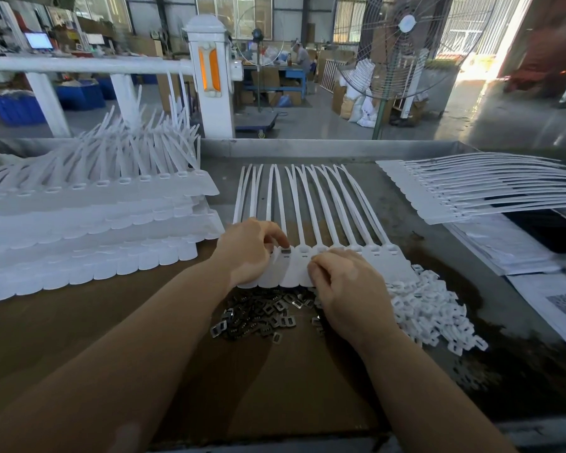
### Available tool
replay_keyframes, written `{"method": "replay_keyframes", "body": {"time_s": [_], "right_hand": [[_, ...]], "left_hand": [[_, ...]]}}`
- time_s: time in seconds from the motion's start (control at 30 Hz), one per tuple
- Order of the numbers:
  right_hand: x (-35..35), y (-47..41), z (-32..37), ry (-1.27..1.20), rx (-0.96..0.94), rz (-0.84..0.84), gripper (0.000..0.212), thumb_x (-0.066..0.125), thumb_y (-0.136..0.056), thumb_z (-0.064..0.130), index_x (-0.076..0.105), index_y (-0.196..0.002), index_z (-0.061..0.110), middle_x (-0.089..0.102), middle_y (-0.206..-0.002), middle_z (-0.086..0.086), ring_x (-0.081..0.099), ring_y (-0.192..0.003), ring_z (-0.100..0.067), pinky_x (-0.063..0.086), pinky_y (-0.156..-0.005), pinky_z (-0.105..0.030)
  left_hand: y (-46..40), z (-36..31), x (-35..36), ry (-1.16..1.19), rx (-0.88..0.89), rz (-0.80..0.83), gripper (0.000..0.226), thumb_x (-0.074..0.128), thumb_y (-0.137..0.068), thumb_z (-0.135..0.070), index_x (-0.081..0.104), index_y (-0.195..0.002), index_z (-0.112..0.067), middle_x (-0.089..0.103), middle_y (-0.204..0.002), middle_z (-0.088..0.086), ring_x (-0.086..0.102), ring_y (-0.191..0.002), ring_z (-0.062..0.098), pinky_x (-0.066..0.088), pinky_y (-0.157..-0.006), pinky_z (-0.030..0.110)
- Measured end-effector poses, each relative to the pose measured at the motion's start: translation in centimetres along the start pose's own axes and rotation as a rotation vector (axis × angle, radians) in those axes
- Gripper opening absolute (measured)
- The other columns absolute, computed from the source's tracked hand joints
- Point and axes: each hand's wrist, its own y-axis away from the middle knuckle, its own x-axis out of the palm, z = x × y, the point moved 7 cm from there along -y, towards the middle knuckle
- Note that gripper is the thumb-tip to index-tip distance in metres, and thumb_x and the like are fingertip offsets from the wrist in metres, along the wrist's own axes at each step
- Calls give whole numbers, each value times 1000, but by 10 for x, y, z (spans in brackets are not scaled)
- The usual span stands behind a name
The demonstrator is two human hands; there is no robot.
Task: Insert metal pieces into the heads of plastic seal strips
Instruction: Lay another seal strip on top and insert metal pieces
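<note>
A joined row of white plastic seal strips (pixel 311 207) lies in the middle of the table, heads toward me and tails fanning away. My left hand (pixel 249 250) rests on the row's left end, its fingertips pressing a small metal piece (pixel 285 251) into one head. My right hand (pixel 343 286) lies curled on the row's tabs near the middle; whether it holds a piece is hidden. A loose pile of dark metal pieces (pixel 258 317) sits just in front of the row, between my wrists.
Stacked strip rows (pixel 95 223) fill the left of the table, and another stack (pixel 471 191) lies at the right. A heap of small white plastic caps (pixel 432 308) sits right of my right hand. Papers (pixel 510 246) lie at the right edge. Brown cardboard (pixel 275 387) covers the near table.
</note>
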Motion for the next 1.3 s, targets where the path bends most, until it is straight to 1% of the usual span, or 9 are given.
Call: {"method": "replay_keyframes", "body": {"time_s": [0.17,0.33,0.53,0.57,0.63,0.77,0.93,1.03,1.3], "right_hand": [[-1,0,0,6,2,-16,19,53,-91,15,65,-79,7,63,-79,-2,53,-76,-17,37,-71,-24],[-1,0,0,3,-6,-21,18,54,-90,13,64,-77,7,63,-78,-2,53,-75,-17,35,-71,-21],[-1,0,0,1,-6,-19,19,53,-90,14,63,-75,7,62,-78,-1,53,-75,-17,36,-70,-23],[-1,0,0,1,-6,-16,19,53,-90,14,63,-76,7,62,-78,-1,53,-75,-16,37,-71,-23],[-1,0,0,-4,-8,-16,19,53,-90,13,63,-75,7,62,-78,-1,52,-75,-16,37,-71,-22],[0,0,-2,-10,1,-17,18,54,-89,11,63,-74,6,62,-76,-2,52,-74,-17,31,-68,-19],[1,0,-3,0,1,-14,18,54,-89,11,63,-75,5,63,-78,-3,53,-77,-18,30,-69,-18],[0,0,-3,-6,2,-18,17,55,-88,10,63,-74,5,62,-78,-3,52,-76,-18,28,-67,-18],[0,1,-3,-20,3,-19,21,54,-89,10,60,-69,7,60,-74,-3,51,-74,-17,28,-67,-18]], "left_hand": [[5,-3,-3,44,67,-15,15,60,-90,-16,65,-90,-30,52,-84,-15,50,-76,1,38,-65,12],[23,-19,-1,110,184,176,21,69,-83,-22,64,-74,-40,60,-81,-18,55,-75,-4,39,-64,9],[39,-26,12,86,250,295,12,69,-83,-20,71,-85,-32,53,-82,-29,38,-79,-32,33,-70,3],[39,-27,13,81,257,286,11,69,-83,-21,72,-87,-31,52,-83,-29,37,-79,-32,33,-71,0],[39,-30,14,71,267,267,12,68,-84,-24,73,-93,-31,53,-85,-22,46,-80,-18,33,-70,-1],[39,-36,20,57,257,258,13,66,-85,-30,73,-96,-34,49,-82,-20,46,-80,-5,34,-72,9],[39,-44,24,-43,259,199,12,65,-85,-33,74,-92,-33,57,-92,-12,48,-93,10,38,-94,33],[41,-44,24,-46,267,197,13,64,-86,-33,74,-95,-34,60,-101,-10,50,-99,11,38,-97,38],[42,-40,25,-89,284,200,14,63,-87,-34,72,-97,-30,57,-103,-14,47,-96,6,34,-95,31]]}}
